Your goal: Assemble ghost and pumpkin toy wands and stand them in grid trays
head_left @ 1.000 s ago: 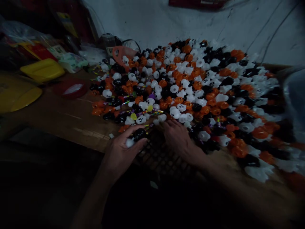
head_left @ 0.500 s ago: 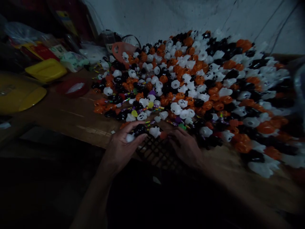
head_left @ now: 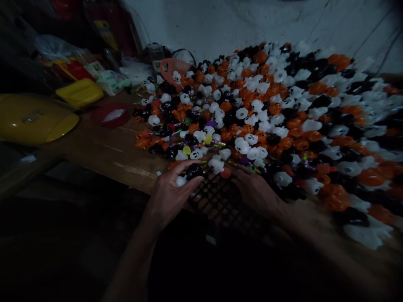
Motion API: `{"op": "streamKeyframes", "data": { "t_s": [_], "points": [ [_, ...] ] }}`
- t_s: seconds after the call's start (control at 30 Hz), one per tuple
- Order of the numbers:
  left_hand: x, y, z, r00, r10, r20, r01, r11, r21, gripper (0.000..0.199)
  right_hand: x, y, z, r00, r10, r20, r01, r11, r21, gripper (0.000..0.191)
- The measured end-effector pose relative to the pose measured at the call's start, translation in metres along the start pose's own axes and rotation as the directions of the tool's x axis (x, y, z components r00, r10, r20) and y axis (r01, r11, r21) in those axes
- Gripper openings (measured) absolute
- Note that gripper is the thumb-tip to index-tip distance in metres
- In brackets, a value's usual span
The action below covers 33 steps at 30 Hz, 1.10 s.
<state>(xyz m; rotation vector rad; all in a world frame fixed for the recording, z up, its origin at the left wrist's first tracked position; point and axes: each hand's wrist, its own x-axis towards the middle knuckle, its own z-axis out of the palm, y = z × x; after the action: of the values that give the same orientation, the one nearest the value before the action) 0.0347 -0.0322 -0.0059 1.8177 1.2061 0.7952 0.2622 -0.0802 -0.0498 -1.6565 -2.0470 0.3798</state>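
A: Nearest 1st pls. L hand [head_left: 168, 191]?
B: Thumb + forefinger pinch a black piece [head_left: 194, 171], w/ a white piece [head_left: 181, 181] tucked behind it, nr the dark grid [head_left: 217, 197] at the table's [head_left: 103, 153] front.
A: R hand [head_left: 256, 188]?
B: Fingers bent, beside a reddish piece [head_left: 226, 173]; can't tell if it's gripping. Ghostlike piece [head_left: 216, 165] lies just L of that.
A: Technique?
B: IMO a light, even pinch: rounded, so prob. slippery. Keep L thumb off the bars; R fingertips s/b on 1 piece only, so nbrs don't drag.
A: Further back?
B: Big loose pile [head_left: 250, 119], orange/wht/blk. Keep R wrist low, else pcs cd roll. Behind: orange container [head_left: 173, 69], then wall [head_left: 220, 25].
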Motion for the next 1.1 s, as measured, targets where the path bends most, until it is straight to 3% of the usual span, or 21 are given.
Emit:
{"op": "streamKeyframes", "data": {
  "t_s": [0.07, 0.13, 0.27, 0.33, 0.43, 0.53, 0.73, 0.9, 1.1],
  "points": [
    [0.001, -0.002, -0.001, 1.0, -0.008, 0.001, 0.008, 1.0, 0.005, 0.031, 0.005, -0.001, -0.007, 0.998, 0.07, -0.001, -0.069, 0.985, 0.158, 0.03],
    [0.002, -0.005, -0.001, 1.0, -0.017, 0.002, 0.017, 1.0, -0.012, 0.032, 0.009, -0.005, -0.015, 0.988, 0.141, 0.068, -0.155, 0.927, 0.341, 0.023],
    [0.002, -0.013, 0.001, 0.999, -0.046, 0.006, 0.046, 0.995, -0.084, 0.034, 0.015, -0.007, -0.02, 0.92, 0.264, 0.29, -0.39, 0.697, 0.602, 0.022],
    [0.002, -0.015, 0.002, 0.999, -0.054, 0.006, 0.055, 0.993, -0.109, 0.035, 0.017, -0.005, -0.017, 0.907, 0.3, 0.296, -0.421, 0.639, 0.644, 0.025],
    [0.001, -0.014, 0.001, 0.998, -0.065, 0.013, 0.066, 0.991, -0.119, 0.036, 0.018, 0.0, -0.012, 0.931, 0.286, 0.225, -0.364, 0.713, 0.599, 0.024],
    [0.002, -0.01, -0.002, 0.999, -0.044, 0.021, 0.046, 0.996, -0.079, 0.033, 0.017, -0.001, -0.009, 0.966, 0.196, 0.166, -0.254, 0.827, 0.501, 0.019],
    [0.003, -0.005, -0.004, 1.0, 0.018, 0.005, -0.018, 1.0, -0.007, 0.036, 0.019, -0.016, -0.001, 0.998, 0.056, 0.014, -0.057, 0.958, 0.281, 0.023],
    [0.002, -0.004, -0.003, 0.999, 0.045, 0.012, -0.044, 0.998, -0.044, 0.036, 0.033, -0.024, 0.017, 0.992, 0.014, -0.127, 0.036, 0.921, 0.387, 0.021],
    [0.001, -0.005, -0.001, 1.0, 0.008, 0.011, -0.007, 0.997, -0.071, 0.035, 0.049, -0.02, 0.029, 0.994, -0.05, -0.096, 0.092, 0.865, 0.494, 0.018]
  ]
}}
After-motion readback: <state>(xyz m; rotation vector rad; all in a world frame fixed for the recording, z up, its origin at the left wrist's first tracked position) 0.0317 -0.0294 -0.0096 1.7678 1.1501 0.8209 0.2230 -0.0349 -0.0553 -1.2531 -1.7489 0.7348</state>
